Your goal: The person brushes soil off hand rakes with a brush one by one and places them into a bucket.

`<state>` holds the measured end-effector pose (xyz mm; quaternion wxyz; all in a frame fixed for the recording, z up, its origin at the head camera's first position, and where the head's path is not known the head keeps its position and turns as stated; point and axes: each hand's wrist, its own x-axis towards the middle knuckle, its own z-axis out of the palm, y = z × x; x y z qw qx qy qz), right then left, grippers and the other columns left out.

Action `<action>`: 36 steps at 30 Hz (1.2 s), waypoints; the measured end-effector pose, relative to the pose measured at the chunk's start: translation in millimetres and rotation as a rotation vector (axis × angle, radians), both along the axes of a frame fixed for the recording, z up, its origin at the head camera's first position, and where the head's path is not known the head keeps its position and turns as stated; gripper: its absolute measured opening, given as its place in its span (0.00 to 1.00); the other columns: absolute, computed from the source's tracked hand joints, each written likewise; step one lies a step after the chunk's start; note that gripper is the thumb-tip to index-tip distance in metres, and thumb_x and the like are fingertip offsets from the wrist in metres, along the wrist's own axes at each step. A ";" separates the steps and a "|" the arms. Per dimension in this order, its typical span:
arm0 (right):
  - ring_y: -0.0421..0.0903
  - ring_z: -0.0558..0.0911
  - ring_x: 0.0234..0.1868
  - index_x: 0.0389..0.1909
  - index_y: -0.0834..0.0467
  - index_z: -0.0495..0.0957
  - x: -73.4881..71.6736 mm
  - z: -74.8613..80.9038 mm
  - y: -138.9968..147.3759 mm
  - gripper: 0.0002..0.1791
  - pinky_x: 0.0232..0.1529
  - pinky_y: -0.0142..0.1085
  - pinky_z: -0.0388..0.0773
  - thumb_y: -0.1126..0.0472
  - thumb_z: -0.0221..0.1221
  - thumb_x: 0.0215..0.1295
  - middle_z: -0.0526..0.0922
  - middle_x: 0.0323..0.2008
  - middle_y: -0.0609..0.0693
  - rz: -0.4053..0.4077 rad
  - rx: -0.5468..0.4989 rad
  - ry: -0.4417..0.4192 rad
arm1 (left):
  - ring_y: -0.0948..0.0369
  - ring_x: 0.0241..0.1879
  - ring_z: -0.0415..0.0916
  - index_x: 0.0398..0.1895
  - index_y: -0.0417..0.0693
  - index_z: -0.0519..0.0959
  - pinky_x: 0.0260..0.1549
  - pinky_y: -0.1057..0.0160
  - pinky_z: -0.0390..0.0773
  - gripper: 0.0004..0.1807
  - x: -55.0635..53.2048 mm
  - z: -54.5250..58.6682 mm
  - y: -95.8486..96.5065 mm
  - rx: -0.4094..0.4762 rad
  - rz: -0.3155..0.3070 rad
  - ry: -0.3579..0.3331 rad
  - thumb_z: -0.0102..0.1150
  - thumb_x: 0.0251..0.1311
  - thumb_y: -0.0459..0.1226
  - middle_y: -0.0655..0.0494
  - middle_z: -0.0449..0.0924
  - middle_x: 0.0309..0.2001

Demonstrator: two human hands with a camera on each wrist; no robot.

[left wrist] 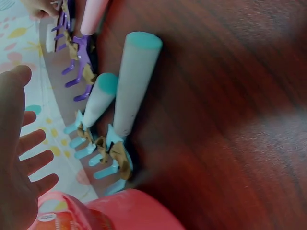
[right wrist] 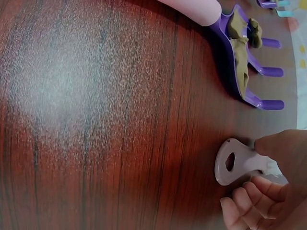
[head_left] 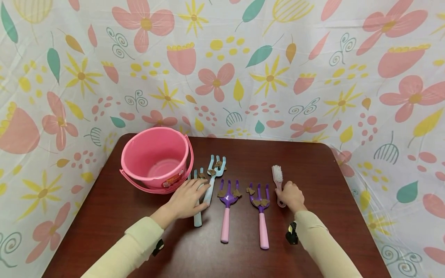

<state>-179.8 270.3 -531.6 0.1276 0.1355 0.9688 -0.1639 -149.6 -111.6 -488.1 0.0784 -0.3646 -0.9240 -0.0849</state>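
My right hand [head_left: 292, 196] is at a scrub brush [head_left: 277, 173] with white bristles and a pale pink handle. In the right wrist view the brush handle [right wrist: 232, 163] lies between the thumb and curled fingers. My left hand [head_left: 187, 196], its fingers extended, is over two light blue hand forks [head_left: 209, 193] and partly hides them in the head view. Nothing is in its grasp in the left wrist view. Brown clumps [left wrist: 121, 160] cling to the tines of the blue forks. Two purple hand forks [head_left: 229, 199] with pink handles lie between the hands, also bearing brown clumps.
A pink bucket [head_left: 132, 154] with its handle folded down stands at the table's back left, close to my left hand. The dark wooden table [head_left: 250, 158] backs onto a flower-patterned cloth [head_left: 215, 108].
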 end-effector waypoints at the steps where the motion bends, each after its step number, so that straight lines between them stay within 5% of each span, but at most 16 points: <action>1: 0.67 0.77 0.38 0.42 0.71 0.66 -0.1 -0.4 -0.3 0.28 0.30 0.52 0.74 0.47 0.53 0.61 0.73 0.41 0.71 -0.001 0.002 0.001 | 0.50 0.58 0.66 0.59 0.45 0.70 0.56 0.49 0.64 0.32 0.7 -1.9 -0.9 0.003 0.000 0.000 0.57 0.54 0.54 0.48 0.68 0.59; 26: 0.61 0.78 0.32 0.40 0.70 0.66 -0.3 -0.6 2.5 0.23 0.24 0.47 0.73 0.51 0.51 0.60 0.76 0.33 0.69 -0.032 -0.051 -0.028 | 0.50 0.55 0.69 0.56 0.45 0.72 0.52 0.48 0.68 0.31 13.5 -36.7 -14.4 0.008 0.115 -0.047 0.58 0.54 0.54 0.46 0.71 0.56; 36: 0.53 0.76 0.22 0.28 0.63 0.68 -1.7 -2.6 2.7 0.11 0.22 0.44 0.71 0.57 0.47 0.57 0.75 0.14 0.53 -0.008 -0.070 0.020 | 0.49 0.52 0.70 0.55 0.44 0.73 0.50 0.48 0.70 0.30 16.2 -43.1 -16.2 0.001 0.141 -0.041 0.60 0.52 0.52 0.46 0.72 0.54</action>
